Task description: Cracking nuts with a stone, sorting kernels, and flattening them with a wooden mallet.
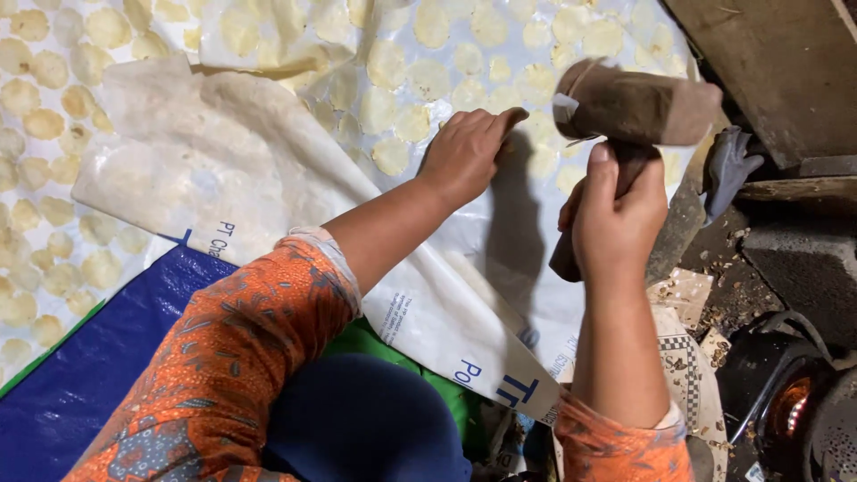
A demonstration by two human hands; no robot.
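Floor: white plastic sheet (500, 241) spread with pale flattened discs (391, 153).
Right hand (616, 219): grip closed tight round raised wooden mallet (636, 109).
Left hand (469, 152): flat, fingers extended, pressing sheet, holding nothing.
Care: strike squarely, fingers kept aside.

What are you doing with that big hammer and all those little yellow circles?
A person in orange patterned sleeves sits over a white plastic sheet. The right hand grips a wooden mallet, raised above the sheet. The left hand lies flat on the sheet. Many thin, pale yellow discs are spread in rows around it. A grey glove lies to the right.
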